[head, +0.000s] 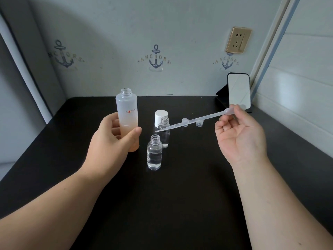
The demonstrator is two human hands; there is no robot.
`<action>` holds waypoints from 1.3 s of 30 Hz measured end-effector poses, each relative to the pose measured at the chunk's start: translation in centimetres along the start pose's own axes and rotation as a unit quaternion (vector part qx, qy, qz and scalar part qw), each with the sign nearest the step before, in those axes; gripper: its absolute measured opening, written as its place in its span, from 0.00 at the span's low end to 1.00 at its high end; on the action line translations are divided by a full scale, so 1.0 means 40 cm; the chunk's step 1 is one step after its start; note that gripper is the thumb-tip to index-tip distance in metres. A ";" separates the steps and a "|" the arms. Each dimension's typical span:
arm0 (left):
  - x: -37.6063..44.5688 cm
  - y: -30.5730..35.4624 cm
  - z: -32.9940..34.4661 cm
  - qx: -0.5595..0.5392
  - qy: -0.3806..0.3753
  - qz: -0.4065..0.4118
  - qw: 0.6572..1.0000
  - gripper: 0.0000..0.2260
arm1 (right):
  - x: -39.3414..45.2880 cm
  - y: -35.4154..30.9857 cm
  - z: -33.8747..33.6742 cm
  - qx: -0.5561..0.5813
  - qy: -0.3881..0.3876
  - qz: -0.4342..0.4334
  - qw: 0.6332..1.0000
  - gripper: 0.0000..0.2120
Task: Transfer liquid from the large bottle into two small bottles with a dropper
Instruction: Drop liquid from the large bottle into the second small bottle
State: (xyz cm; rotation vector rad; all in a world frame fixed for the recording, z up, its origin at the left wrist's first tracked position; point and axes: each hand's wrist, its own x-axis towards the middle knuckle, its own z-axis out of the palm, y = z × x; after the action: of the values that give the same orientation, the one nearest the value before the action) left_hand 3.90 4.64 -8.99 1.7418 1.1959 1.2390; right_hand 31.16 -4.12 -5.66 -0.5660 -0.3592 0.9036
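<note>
Large bottle (127,121): one, frosted plastic, uncapped, upright on the dark tabletop (180,195), left of centre. Lower part tinted orange; red lettering on its side.

Left hand (111,139): grip wrapped round the lower half of the large bottle, thumb across the front, fingers behind.

Small bottles: two, clear, both open-necked and upright, just right of the large bottle. Near bottle (154,152) holds clear liquid to about the shoulder. Far bottle (164,132) stands just behind it; its level is hard to read.

Dropper (198,119): one, clear plastic. Right hand (237,136) pinches its bulb end between thumb and fingertips, palm turned up. The stem slants down to the left, with the tip in front of the far bottle's shoulder, off the tabletop.

Caps: one white cap (161,117) behind the far bottle; two small clear caps (185,122) (199,122) on the tabletop behind the dropper stem.

Also: one phone (238,92) propped at the back right corner; one wall socket (238,40) above it; three anchor prints (155,58) on the wall.
</note>
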 end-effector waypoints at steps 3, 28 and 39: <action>-0.018 0.018 -0.019 0.018 0.086 0.059 0.994 0.21 | 0.001 0.000 0.001 -0.007 0.000 -0.003 1.000 0.06; -0.041 0.024 0.011 0.156 -0.247 0.168 0.942 0.08 | 0.009 0.001 0.002 -0.062 -0.058 -0.036 0.996 0.10; -0.036 0.015 0.014 0.155 -0.242 0.166 0.943 0.08 | 0.001 -0.001 0.007 -0.070 -0.084 -0.051 0.993 0.13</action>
State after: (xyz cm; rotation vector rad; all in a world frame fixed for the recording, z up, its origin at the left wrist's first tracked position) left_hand 4.44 3.07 -9.10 2.3839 0.8541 0.7411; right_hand 31.05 -4.03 -5.43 -0.5968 -0.6036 0.8334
